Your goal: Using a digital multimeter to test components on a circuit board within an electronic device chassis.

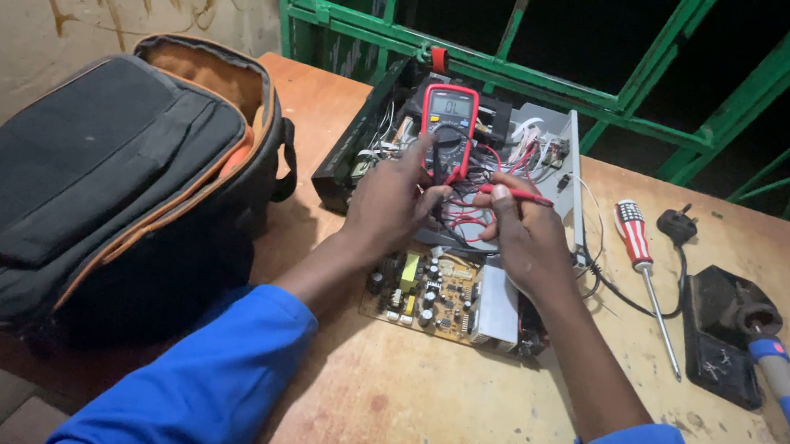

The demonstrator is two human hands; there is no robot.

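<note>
Scuffed, pale-stained brown wooden worktop beneath everything, backed by a green-painted metal window grille. Landmark for all places: the red-and-black digital multimeter, propped upright inside the opened black metal equipment case at the far middle of the worktop.

Left of the multimeter, well apart: large black fabric tool bag with orange lining, unzipped at the top, overhanging the worktop's left edge.

Around and behind the multimeter: the case itself, lid off, crowded with red, white and black wires.

Below the multimeter, nearer the camera: bare beige circuit board with capacitors and a yellow transformer, flat on the worktop, a grey metal block at its right end.

Far right of the multimeter: black flat soldering stand with a blue-handled soldering iron resting across it.

Right of the multimeter, between case and stand: screwdriver with a red-and-white striped handle, lying flat, shaft toward the camera; just beyond it, a black mains plug.

Left hand, blue-sleeved, just below the multimeter, fingertips curled against its lower front at the dial; cannot tell whether gripping anything.

Right hand, just right of the multimeter, pinched shut on a thin red test probe, held roughly level over the case wiring.
</note>
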